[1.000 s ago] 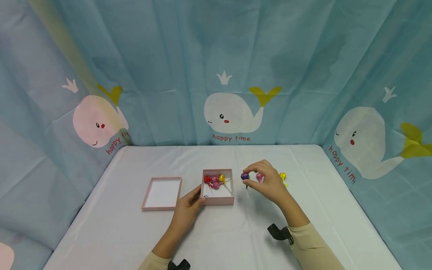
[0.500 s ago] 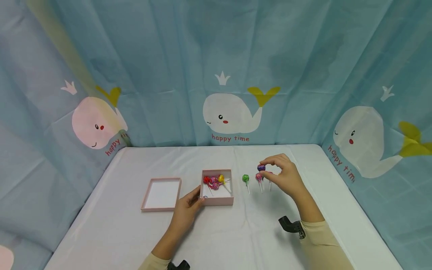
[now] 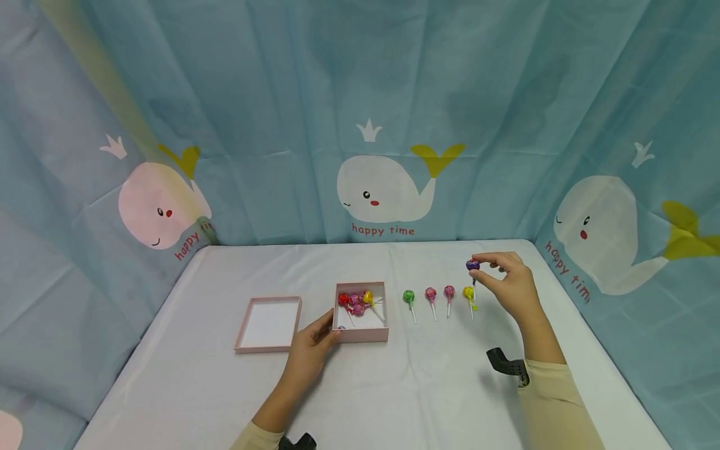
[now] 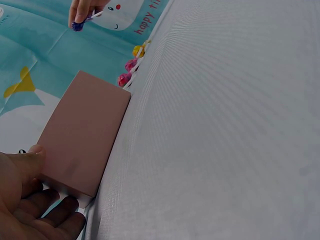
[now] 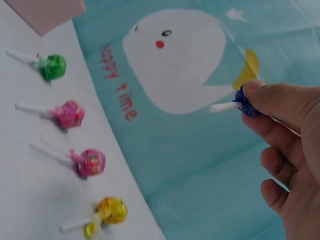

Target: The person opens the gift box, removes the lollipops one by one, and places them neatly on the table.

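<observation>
On the table (image 3: 394,387), nearest to its left edge, lies the lid (image 3: 269,322), with its inner side up. Next comes the left hand (image 3: 311,351), whose thumb and fingers grasp the box (image 3: 362,335) at its near left corner. The box stands open around the middle of the table; in it are a red lollipop (image 3: 344,299), two pink lollipops (image 3: 357,309) and a yellow lollipop (image 3: 368,297). Then a row lies with heads toward the far edge: green lollipop (image 3: 409,295), two pink ones (image 3: 430,293), one yellow (image 3: 468,292). Toward the far right corner, the purple lollipop (image 3: 472,265) is in the air, its head pinched between thumb and forefinger of the right hand (image 3: 510,284).
</observation>
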Demonstrator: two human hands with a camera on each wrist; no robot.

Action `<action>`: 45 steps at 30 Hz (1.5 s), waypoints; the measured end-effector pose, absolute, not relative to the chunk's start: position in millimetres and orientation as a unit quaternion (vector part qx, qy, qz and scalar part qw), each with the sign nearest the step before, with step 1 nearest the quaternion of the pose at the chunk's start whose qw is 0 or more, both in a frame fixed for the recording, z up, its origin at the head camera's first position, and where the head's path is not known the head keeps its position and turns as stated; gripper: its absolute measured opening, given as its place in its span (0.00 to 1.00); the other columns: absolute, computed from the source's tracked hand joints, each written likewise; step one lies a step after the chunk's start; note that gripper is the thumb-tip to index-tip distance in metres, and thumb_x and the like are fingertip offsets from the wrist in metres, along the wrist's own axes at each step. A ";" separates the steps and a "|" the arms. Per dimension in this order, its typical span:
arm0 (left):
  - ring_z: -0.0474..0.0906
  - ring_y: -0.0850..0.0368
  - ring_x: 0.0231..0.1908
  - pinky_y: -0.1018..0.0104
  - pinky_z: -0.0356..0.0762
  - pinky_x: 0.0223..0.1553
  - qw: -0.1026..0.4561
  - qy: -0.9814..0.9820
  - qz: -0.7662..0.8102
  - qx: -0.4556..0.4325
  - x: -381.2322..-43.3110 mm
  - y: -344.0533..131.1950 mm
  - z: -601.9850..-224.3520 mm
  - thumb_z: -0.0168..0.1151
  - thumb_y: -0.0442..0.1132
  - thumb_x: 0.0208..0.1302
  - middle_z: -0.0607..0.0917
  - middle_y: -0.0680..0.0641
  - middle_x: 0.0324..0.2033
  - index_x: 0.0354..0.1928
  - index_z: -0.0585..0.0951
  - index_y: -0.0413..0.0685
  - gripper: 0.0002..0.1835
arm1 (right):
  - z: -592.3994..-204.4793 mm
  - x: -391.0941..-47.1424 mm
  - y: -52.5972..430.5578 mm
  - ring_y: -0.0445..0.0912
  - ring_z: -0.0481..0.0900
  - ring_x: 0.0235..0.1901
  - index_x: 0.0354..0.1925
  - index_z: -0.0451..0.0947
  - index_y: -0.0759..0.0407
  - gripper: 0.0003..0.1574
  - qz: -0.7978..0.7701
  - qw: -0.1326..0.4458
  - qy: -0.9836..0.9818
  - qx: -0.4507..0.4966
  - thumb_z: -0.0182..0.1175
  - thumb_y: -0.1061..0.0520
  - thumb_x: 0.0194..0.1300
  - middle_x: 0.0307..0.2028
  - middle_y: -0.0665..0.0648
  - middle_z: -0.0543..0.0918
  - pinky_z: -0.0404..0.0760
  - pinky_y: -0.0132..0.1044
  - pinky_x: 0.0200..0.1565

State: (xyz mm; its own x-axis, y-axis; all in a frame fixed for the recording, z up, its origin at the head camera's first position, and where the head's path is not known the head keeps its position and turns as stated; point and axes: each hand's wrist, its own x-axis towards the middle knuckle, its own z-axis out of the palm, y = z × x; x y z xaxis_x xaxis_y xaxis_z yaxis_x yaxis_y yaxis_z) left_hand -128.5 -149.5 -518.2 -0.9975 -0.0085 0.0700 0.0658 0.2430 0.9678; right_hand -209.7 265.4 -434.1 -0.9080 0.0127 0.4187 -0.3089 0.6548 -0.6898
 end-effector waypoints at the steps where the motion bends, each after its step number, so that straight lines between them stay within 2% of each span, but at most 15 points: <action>1: 0.74 0.45 0.68 0.64 0.77 0.64 0.031 -0.787 -0.616 -0.022 -128.2 -150.1 -518.5 0.68 0.39 0.69 0.75 0.44 0.70 0.72 0.73 0.45 0.31 | -435.6 -210.6 268.4 0.49 0.72 0.50 0.55 0.86 0.51 0.21 0.404 0.194 -0.891 0.072 0.70 0.46 0.67 0.51 0.56 0.83 0.72 0.47 0.49; 9: 0.74 0.46 0.68 0.67 0.77 0.63 0.029 -0.794 -0.607 -0.027 -128.0 -151.6 -519.3 0.68 0.41 0.69 0.75 0.45 0.70 0.72 0.73 0.46 0.31 | -455.3 -219.7 292.3 0.54 0.71 0.51 0.58 0.83 0.54 0.25 0.388 0.167 -0.906 0.016 0.67 0.43 0.70 0.53 0.61 0.81 0.73 0.50 0.50; 14: 0.74 0.49 0.68 0.68 0.78 0.62 0.025 -0.798 -0.601 -0.017 -128.4 -151.2 -519.2 0.69 0.41 0.69 0.75 0.48 0.70 0.72 0.73 0.47 0.31 | -468.9 -223.6 304.3 0.56 0.71 0.52 0.60 0.83 0.54 0.25 0.387 0.140 -0.911 -0.012 0.66 0.43 0.71 0.52 0.64 0.80 0.71 0.44 0.45; 19: 0.74 0.46 0.68 0.67 0.78 0.62 0.030 -0.798 -0.602 -0.025 -128.1 -151.6 -520.3 0.68 0.41 0.69 0.75 0.46 0.70 0.73 0.72 0.45 0.32 | -482.8 -227.7 311.0 0.57 0.72 0.52 0.61 0.81 0.56 0.27 0.378 0.119 -0.918 -0.020 0.65 0.43 0.71 0.52 0.64 0.82 0.69 0.41 0.42; 26: 0.75 0.46 0.67 0.64 0.78 0.63 0.037 -0.799 -0.599 -0.035 -128.9 -152.4 -524.5 0.69 0.43 0.68 0.76 0.43 0.69 0.72 0.73 0.45 0.32 | -501.5 -232.3 316.2 0.57 0.74 0.52 0.61 0.82 0.57 0.25 0.370 0.099 -0.924 -0.026 0.65 0.46 0.72 0.55 0.63 0.85 0.71 0.44 0.45; 34: 0.76 0.47 0.67 0.64 0.78 0.63 0.043 -0.805 -0.591 -0.033 -128.5 -152.0 -524.9 0.68 0.45 0.69 0.77 0.46 0.69 0.72 0.74 0.49 0.32 | -514.7 -232.2 319.6 0.58 0.73 0.54 0.62 0.81 0.56 0.27 0.393 0.058 -0.916 -0.050 0.66 0.45 0.71 0.58 0.64 0.82 0.74 0.50 0.50; 38: 0.76 0.48 0.67 0.64 0.78 0.64 0.038 -0.806 -0.589 -0.027 -128.4 -151.5 -523.5 0.68 0.45 0.69 0.77 0.48 0.69 0.72 0.74 0.51 0.31 | -521.0 -232.9 320.9 0.57 0.75 0.52 0.62 0.80 0.56 0.27 0.388 0.049 -0.919 -0.053 0.66 0.45 0.71 0.58 0.65 0.82 0.76 0.51 0.50; 45: 0.76 0.50 0.67 0.62 0.77 0.64 0.036 -0.804 -0.593 -0.025 -128.7 -151.8 -522.5 0.69 0.46 0.68 0.78 0.51 0.68 0.72 0.75 0.52 0.31 | -526.2 -234.3 321.7 0.55 0.75 0.46 0.61 0.81 0.56 0.25 0.363 0.049 -0.930 -0.039 0.66 0.46 0.71 0.54 0.65 0.83 0.75 0.45 0.44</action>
